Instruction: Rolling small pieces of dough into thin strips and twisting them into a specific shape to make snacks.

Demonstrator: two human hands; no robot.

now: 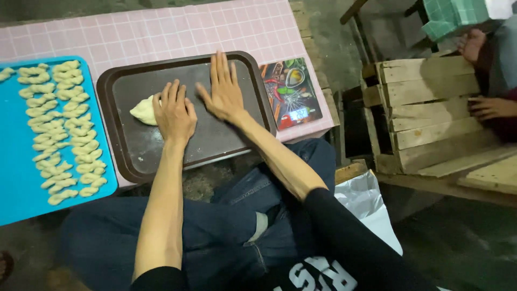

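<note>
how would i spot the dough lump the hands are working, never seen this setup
Find the dark brown tray on the pink checked table. At its left side, beside the left hand, lies the pale dough lump. Unlike the small twisted pieces on the blue tray, it's one unshaped mass.

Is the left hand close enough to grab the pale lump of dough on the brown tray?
Probably yes: the left hand lies flat on the brown tray, already touching the pale lump of dough, with nothing between them.
</note>
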